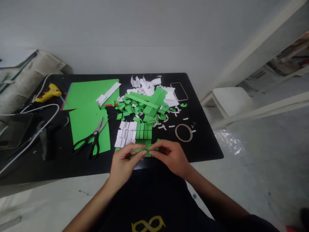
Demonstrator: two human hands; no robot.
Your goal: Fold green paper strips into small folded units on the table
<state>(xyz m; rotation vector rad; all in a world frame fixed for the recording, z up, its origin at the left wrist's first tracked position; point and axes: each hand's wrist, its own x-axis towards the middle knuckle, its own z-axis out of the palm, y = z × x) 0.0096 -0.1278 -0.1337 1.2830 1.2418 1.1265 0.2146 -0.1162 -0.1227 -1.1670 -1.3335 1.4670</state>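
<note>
Between my two hands, close to the table's front edge, is a small green paper piece (147, 147). My left hand (125, 159) pinches its left end between thumb and fingers. The right end is pinched by my right hand (170, 156). Just beyond them lies a sheet bearing rows of folded white paper pieces (126, 133) on the left and folded green paper pieces (144, 130) on the right. My hands partly hide the near part of this sheet. Farther back is a pile of cut green paper pieces (142, 104) with white paper scraps (145, 85) behind it.
Black-handled scissors (94, 137) lie partly open on green sheets (89, 119) to the left. A yellow glue gun (49, 93) and white cable (56, 112) are farther left. On the right are a tape roll (183, 132), a phone-shaped frame (179, 91) and a white stool (233, 100).
</note>
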